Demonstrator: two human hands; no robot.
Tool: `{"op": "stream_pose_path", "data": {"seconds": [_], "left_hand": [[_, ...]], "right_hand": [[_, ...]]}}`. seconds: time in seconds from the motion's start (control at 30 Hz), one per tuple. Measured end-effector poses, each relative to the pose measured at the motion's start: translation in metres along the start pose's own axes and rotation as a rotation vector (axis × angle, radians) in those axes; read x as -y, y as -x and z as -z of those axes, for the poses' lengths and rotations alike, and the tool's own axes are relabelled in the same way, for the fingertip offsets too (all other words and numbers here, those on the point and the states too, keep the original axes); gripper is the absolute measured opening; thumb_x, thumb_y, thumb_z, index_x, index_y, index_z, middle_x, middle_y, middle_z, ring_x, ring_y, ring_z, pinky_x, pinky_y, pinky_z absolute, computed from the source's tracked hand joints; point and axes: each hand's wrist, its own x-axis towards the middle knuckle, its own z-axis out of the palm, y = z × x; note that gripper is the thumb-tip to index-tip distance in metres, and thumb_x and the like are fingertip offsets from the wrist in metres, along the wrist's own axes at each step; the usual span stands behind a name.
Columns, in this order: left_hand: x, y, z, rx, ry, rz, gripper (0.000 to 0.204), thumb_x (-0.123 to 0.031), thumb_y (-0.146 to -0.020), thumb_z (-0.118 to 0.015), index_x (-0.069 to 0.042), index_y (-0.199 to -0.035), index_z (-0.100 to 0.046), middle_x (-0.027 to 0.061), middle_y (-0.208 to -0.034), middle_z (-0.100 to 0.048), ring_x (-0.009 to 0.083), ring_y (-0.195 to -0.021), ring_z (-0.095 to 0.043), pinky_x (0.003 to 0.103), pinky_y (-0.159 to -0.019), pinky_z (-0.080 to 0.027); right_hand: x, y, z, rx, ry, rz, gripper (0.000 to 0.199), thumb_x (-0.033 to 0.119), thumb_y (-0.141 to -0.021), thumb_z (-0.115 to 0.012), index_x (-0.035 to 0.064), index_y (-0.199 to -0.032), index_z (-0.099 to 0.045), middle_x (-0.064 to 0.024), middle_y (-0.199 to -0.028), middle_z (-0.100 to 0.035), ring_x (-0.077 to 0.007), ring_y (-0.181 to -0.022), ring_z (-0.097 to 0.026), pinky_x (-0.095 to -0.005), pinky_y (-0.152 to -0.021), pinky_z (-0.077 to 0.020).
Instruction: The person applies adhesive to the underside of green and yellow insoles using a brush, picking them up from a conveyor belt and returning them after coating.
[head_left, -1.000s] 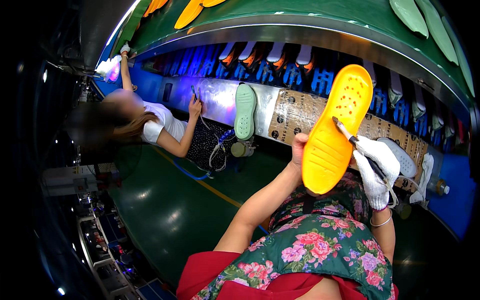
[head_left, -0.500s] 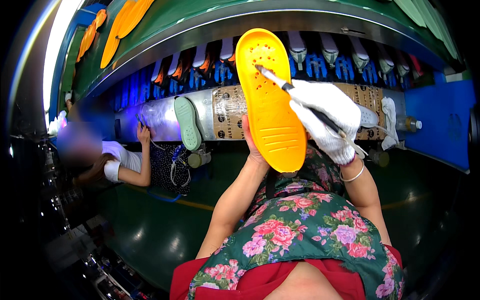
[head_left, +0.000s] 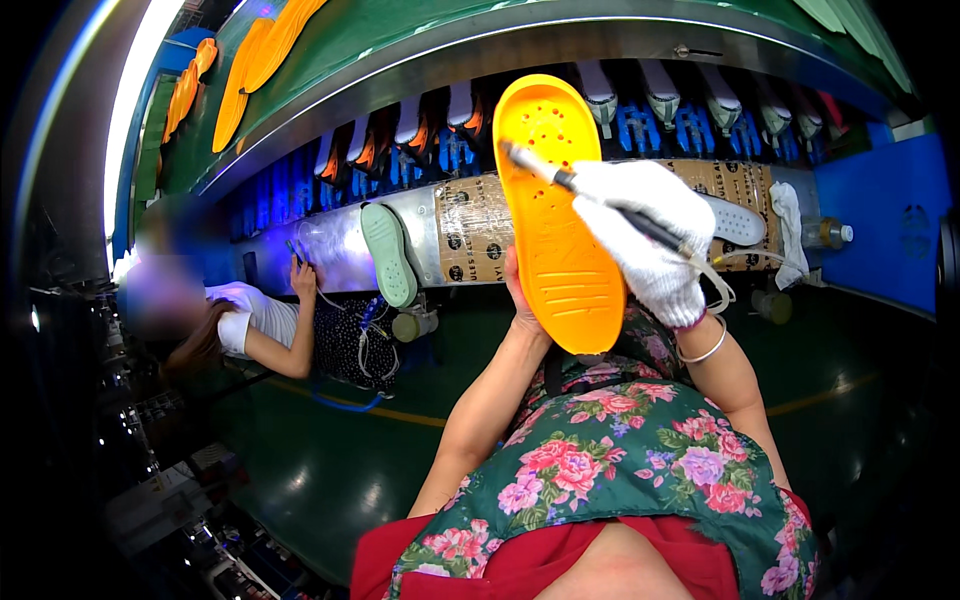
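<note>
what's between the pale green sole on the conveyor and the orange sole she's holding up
In the head view, a brown printed cardboard panel on the conveyor side lies between the green sole and the orange sole held by the left hand.

Single head-worn fisheye view, looking down and forward, close over lap

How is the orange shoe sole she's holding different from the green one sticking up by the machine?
The orange sole is bright orange; the green sole is pale green. The orange one looks bigger, being closer to the camera. The left hand holds the orange one from behind while the gloved right hand puts a brush to it; nobody touches the green one, mounted by the conveyor. Both stand upright with undersides facing us.
</note>
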Motion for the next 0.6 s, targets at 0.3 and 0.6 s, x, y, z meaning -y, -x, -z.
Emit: {"op": "stream_pose_path", "data": {"seconds": [0.3, 0.6], "left_hand": [[-0.014, -0.006, 0.000, -0.108, -0.243, -0.127, 0.083, -0.070, -0.092, -0.045, -0.018, -0.156, -0.029, 0.0112, -0.153, -0.041, 0.0336, -0.137, -0.045, 0.052, -0.113, -0.037], [-0.028, -0.022, -0.012, 0.117, -0.133, -0.118, 0.097, -0.081, -0.085, -0.044, -0.017, -0.155, -0.028, 0.0232, -0.147, -0.043, 0.0375, -0.131, -0.049, 0.051, -0.108, -0.043]], "right_hand": [[-0.005, 0.021, -0.014, 0.170, 0.109, 0.140, 0.023, 0.002, -0.079, -0.075, 0.0057, -0.101, -0.076, -0.0131, -0.101, -0.075, -0.0265, -0.086, -0.073, -0.0349, -0.079, -0.0574], [-0.002, 0.030, -0.024, 0.232, 0.066, 0.153, 0.025, 0.006, -0.079, -0.076, 0.0071, -0.103, -0.076, -0.0104, -0.101, -0.075, -0.0262, -0.089, -0.073, -0.0351, -0.080, -0.0567]]}}
